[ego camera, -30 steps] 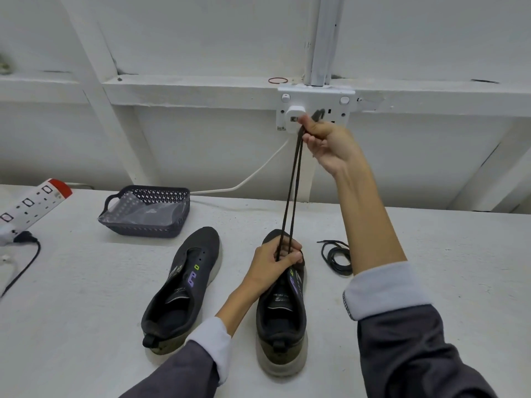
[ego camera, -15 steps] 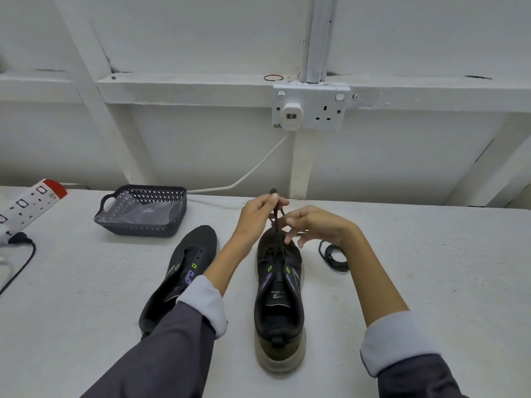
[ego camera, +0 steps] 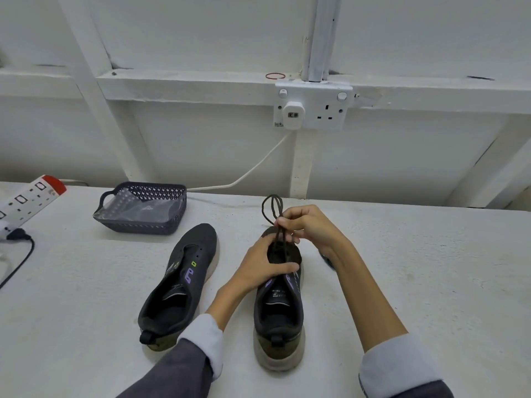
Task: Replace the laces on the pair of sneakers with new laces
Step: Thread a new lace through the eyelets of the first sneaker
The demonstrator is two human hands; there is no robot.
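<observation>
Pinching lace (ego camera: 272, 206), right hand (ego camera: 313, 228), left hand (ego camera: 258, 267) gripping sneaker (ego camera: 280, 314), tongue label (ego camera: 278, 294) unreadable

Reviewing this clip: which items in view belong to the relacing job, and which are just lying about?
Job: held sneaker, other sneaker, lace, left hand, right hand.
Lying about: basket, power strip, wall socket, rubber band.

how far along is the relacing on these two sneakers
Done: the left-side sneaker shows bare eyelets, old lace out. In hand: right hand pinches both lace strands rising from the front of the right-side sneaker, which the left hand grips. Left: its upper eyelets, then the whole left-side sneaker.
</observation>
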